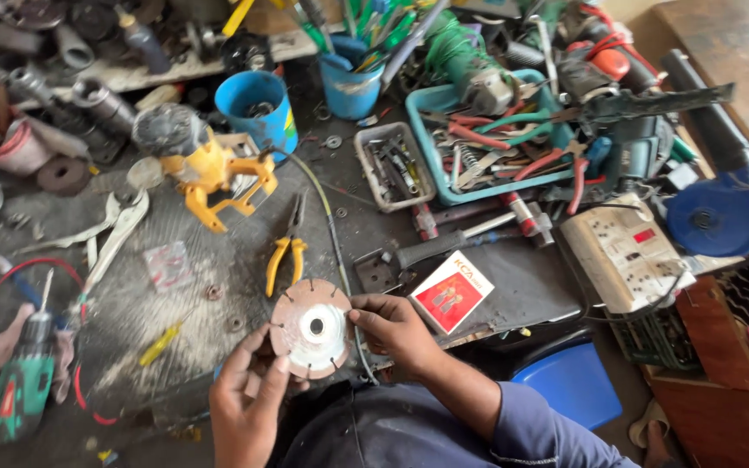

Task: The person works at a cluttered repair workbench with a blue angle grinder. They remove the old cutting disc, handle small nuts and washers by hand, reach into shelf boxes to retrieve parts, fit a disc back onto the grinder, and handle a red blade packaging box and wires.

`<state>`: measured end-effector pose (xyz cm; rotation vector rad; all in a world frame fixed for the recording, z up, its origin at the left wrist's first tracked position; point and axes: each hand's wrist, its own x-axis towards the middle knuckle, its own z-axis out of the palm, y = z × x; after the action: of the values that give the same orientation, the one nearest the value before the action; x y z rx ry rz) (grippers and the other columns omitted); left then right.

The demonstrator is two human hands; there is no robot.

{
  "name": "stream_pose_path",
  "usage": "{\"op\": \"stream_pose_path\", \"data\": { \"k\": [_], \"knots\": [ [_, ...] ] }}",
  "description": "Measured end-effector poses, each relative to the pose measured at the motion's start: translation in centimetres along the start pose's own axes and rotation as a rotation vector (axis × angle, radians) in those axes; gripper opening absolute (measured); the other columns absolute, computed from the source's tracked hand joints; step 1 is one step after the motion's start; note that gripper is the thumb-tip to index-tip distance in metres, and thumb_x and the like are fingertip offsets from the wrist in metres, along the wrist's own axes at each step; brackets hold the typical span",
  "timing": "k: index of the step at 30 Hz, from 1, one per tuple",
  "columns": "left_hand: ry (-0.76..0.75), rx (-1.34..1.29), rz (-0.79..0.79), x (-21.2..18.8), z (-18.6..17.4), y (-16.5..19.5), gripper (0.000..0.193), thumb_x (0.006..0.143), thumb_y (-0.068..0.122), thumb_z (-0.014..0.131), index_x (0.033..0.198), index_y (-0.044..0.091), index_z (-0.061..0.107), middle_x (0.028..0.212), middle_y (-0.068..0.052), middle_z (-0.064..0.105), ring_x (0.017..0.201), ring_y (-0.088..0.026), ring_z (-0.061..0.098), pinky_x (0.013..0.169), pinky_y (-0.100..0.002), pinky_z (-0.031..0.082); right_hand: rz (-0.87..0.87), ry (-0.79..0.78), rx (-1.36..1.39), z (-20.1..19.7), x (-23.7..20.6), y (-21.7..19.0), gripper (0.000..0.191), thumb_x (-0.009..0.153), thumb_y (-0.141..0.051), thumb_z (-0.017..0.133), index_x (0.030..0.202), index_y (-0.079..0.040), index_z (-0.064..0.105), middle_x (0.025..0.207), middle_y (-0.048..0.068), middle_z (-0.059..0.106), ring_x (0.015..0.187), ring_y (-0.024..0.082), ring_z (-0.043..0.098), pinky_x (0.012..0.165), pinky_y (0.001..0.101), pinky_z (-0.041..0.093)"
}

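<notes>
Two hands meet over the cluttered workbench [175, 260], holding a round segmented cutting disc [311, 328] just above its near edge. The left hand [249, 394] cups the disc's lower left rim, fingers [257, 347] curled loosely against the back. The right hand [394, 328] pinches the right rim between thumb and fingertips. Just beyond the disc lie yellow-handled pliers [286, 251], with a yellow angle grinder [210, 178] farther back. A small red and white box [451, 291] sits to the right.
</notes>
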<state>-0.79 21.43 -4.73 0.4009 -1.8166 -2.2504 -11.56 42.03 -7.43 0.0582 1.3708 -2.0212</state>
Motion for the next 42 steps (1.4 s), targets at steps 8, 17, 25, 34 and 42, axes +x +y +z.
{"op": "stream_pose_path", "data": {
  "k": [8, 17, 25, 34, 42],
  "knots": [
    [0.092, 0.272, -0.151, 0.1, -3.1, -3.5, 0.043, 0.091, 0.011, 0.071, 0.129, -0.007, 0.063, 0.084, -0.008, 0.07, 0.065, -0.009, 0.066, 0.055, -0.027, 0.057, -0.013, -0.036, -0.274, 0.3, 0.2, 2.9, 0.026, 0.095, -0.018, 0.072, 0.107, 0.004, 0.068, 0.089, 0.006, 0.073, 0.072, 0.009, 0.064, 0.064, 0.024, 0.051],
    [0.157, 0.689, -0.108, 0.6, -2.8, -2.2, 0.044, 0.085, 0.02, 0.081, 0.122, 0.0, 0.071, 0.076, -0.004, 0.071, 0.061, -0.007, 0.058, 0.058, -0.026, 0.053, -0.043, -0.085, -0.276, -0.1, 1.3, 4.8, 0.026, 0.094, -0.013, 0.072, 0.112, 0.004, 0.065, 0.101, 0.006, 0.075, 0.092, 0.01, 0.069, 0.082, 0.0258, 0.057],
    [0.148, 0.75, -0.118, 0.6, -2.6, -1.3, 0.043, 0.085, 0.022, 0.081, 0.121, 0.002, 0.071, 0.078, -0.006, 0.073, 0.06, -0.007, 0.061, 0.059, -0.025, 0.054, -0.014, -0.097, -0.259, -0.1, 1.3, 4.6, 0.025, 0.095, -0.013, 0.073, 0.111, 0.004, 0.064, 0.102, 0.008, 0.073, 0.092, 0.01, 0.069, 0.082, 0.0261, 0.058],
    [0.112, 1.001, -0.02, 1.0, -2.3, 0.9, 0.05, 0.079, 0.029, 0.085, 0.123, 0.01, 0.071, 0.091, -0.007, 0.071, 0.069, -0.018, 0.066, 0.065, -0.032, 0.055, -0.017, -0.02, -0.373, 1.5, 0.7, 3.0, 0.037, 0.091, -0.014, 0.075, 0.12, 0.004, 0.057, 0.1, 0.009, 0.072, 0.084, 0.009, 0.066, 0.071, 0.0247, 0.057],
    [-0.182, 1.004, 0.327, 3.5, -3.2, 0.6, 0.063, 0.082, 0.029, 0.079, 0.138, 0.012, 0.057, 0.126, -0.011, 0.065, 0.124, -0.027, 0.058, 0.113, -0.053, 0.028, -0.095, -0.009, -0.647, 3.8, 0.7, 1.4, 0.04, 0.088, -0.02, 0.08, 0.115, 0.003, 0.062, 0.1, 0.01, 0.075, 0.09, 0.01, 0.068, 0.077, 0.028, 0.059]
  ]
}}
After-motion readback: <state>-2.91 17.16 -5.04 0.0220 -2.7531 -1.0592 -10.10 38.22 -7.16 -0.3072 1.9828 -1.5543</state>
